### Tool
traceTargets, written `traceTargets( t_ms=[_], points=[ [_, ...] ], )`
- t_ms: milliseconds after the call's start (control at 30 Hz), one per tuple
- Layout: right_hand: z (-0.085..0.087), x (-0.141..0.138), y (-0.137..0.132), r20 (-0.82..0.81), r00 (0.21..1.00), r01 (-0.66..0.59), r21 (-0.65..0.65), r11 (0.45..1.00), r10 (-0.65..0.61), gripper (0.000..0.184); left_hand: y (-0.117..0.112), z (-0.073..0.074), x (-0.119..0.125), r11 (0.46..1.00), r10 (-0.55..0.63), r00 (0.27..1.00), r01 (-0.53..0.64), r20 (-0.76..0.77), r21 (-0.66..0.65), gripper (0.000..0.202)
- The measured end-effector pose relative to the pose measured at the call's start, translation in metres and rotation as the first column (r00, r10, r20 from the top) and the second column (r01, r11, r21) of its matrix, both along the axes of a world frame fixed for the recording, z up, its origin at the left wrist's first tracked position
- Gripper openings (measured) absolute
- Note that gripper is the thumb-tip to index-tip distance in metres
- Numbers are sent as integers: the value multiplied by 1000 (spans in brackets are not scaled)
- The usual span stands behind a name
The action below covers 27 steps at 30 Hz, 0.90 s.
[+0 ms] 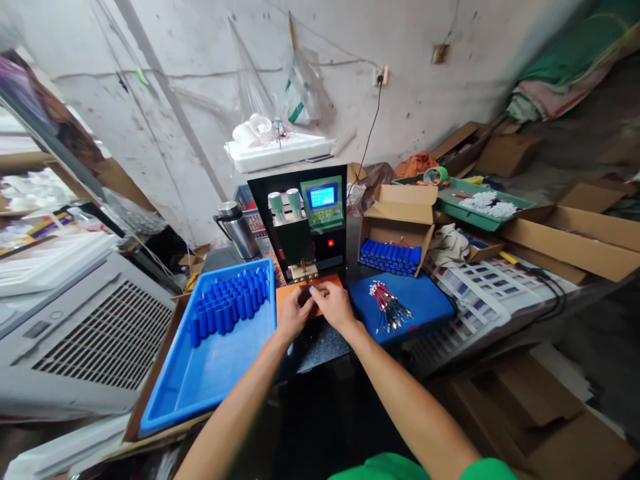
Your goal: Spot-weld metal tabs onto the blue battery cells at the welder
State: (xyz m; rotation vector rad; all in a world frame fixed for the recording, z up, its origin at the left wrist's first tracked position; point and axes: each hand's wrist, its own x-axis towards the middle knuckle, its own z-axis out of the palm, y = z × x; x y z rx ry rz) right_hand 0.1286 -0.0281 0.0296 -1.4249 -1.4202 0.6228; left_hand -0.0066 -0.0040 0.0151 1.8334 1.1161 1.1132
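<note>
My left hand [294, 311] and my right hand [332, 304] meet at the front of a black spot welder [327, 257], just below its electrodes [303, 269]. Both hands are closed, fingertips together over an orange board [286, 293]. Between them shows a bit of a blue battery cell [311, 289]; the fingers hide most of it. To the left, a blue tray [210, 377] bears many upright blue cells [230, 303]. On the right, red and black wire leads [391, 303] lie bunched on a blue pad [425, 300].
A cardboard box [397, 217] of stacked blue cells stands behind the pad. Left of the welder is a steel flask [240, 233]. A green tray [520, 200] with white pieces sits back right, near open cartons [590, 233]. A white slatted unit [95, 333] borders the left.
</note>
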Motion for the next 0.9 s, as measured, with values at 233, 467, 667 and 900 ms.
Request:
traceTargets(
  t_ms=[233,467,667,900],
  points=[
    [13,1,-3,230,969,69,76,995,-85,20,4,5,-3,989,1,990,19,-139,145,29],
    [1,80,5,111,932,301,296,906,-345,23,10,12,-4,973,17,973,37,-231,228,36],
    [0,188,17,274,764,450,422,787,-583,37,11,9,-4,991,-50,971,76,-234,106,37],
    [-8,226,33,729,528,499,149,854,-436,39,12,11,-5,984,-90,944,133,-318,117,35]
  ],
)
